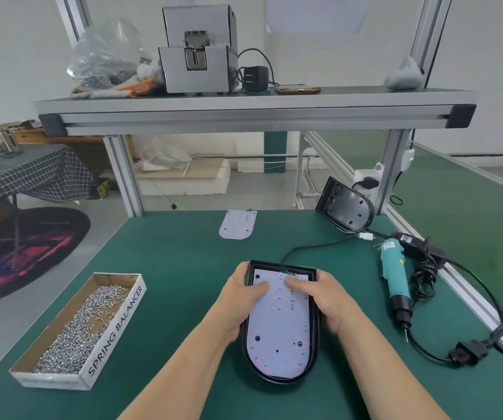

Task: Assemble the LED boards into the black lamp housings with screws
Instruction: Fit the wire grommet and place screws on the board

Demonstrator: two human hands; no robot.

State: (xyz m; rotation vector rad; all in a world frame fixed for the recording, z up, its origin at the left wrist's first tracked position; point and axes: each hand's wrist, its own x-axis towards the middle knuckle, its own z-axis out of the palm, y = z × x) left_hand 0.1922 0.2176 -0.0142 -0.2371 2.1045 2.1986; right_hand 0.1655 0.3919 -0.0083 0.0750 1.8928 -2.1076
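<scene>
Head view: at 6 o'clock on the mat (pixel 183 268), housing (pixel 314 338) with board (pixel 277 328) lying inside. Left hand (pixel 244 301) gripping its 9 o'clock rim, right hand (pixel 319 295) the 3 o'clock rim (thumbs on board). Screw box (pixel 77 328) at 8, screwdriver (pixel 395 283) at 3.

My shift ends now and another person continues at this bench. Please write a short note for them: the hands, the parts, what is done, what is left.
Left hand and right hand: each grips one side of the near black housing, thumbs pressing on the LED board lying inside it.
Spare LED board lies flat at the far edge; second housing stands tilted at far right.
Box of screws is on the left, electric screwdriver on the right.
Done: one board placed.
Left: screw it down, then build the second set.
</scene>
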